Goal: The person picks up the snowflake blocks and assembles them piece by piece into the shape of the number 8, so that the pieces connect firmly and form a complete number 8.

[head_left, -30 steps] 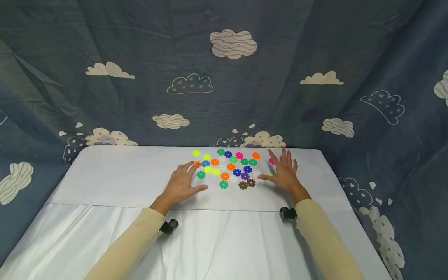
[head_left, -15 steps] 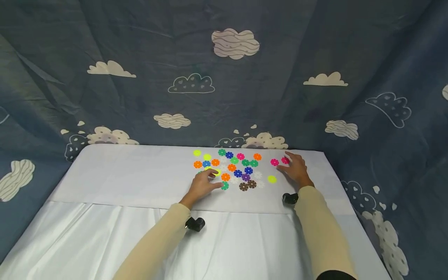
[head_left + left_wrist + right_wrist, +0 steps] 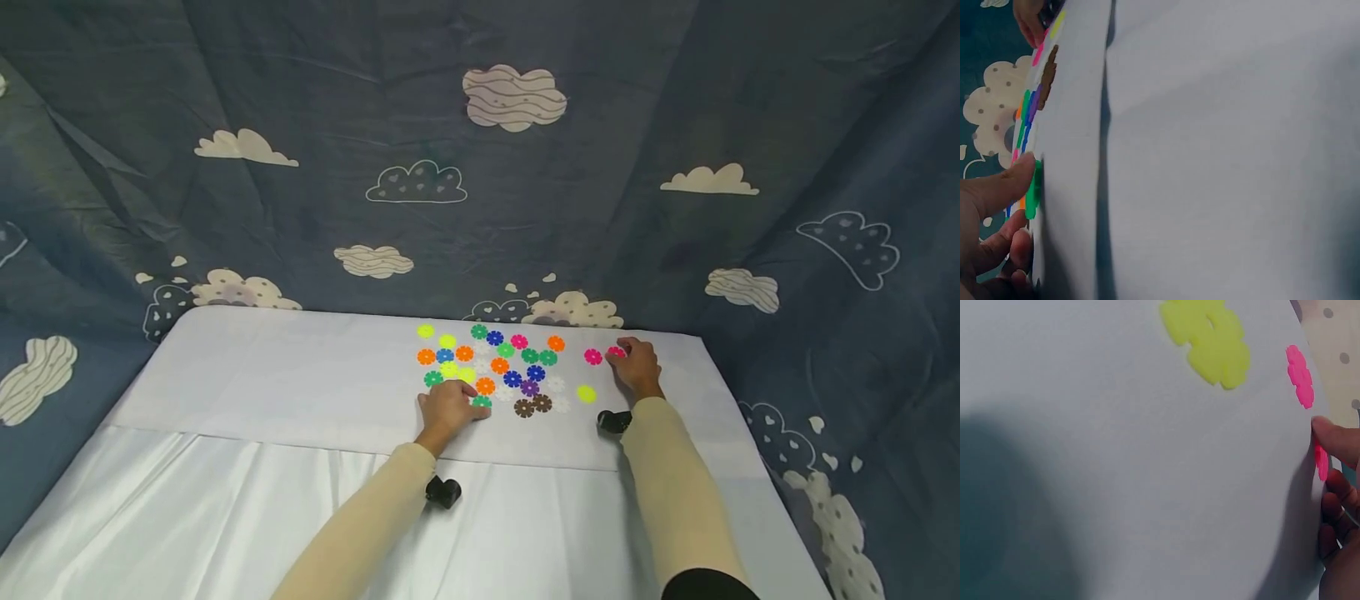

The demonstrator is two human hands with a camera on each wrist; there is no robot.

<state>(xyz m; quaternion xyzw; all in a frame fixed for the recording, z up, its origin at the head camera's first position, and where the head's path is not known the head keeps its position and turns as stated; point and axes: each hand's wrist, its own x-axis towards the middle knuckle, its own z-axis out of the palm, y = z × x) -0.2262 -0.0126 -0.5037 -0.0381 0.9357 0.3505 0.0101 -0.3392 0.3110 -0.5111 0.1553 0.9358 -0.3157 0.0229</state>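
Several flower-shaped plastic discs in many colours lie spread on a white-covered table. My left hand (image 3: pixel 447 410) is at the near edge of the group. Its thumb and index finger pinch a green disc (image 3: pixel 1034 190) by opposite edges, low over the cloth. Farther right, my right hand (image 3: pixel 639 367) pinches a pink disc (image 3: pixel 1321 462) between thumb and index finger, close to the table's back edge. Another pink disc (image 3: pixel 593 357) lies just left of that hand. A yellow disc (image 3: pixel 587 394) sits in front of it.
Two brown discs, one of them the nearer brown disc (image 3: pixel 523 408), lie right of my left hand. White discs (image 3: pixel 556 384) blend into the cloth. A dark cloud-print curtain (image 3: pixel 420 242) hangs behind the table (image 3: pixel 285 375). Each wrist carries a black camera (image 3: pixel 444 492).
My left hand has moved right and nearer, from the left side of the discs to the green one. My right hand has moved to the back right pink disc, and its spread fingers have closed in.
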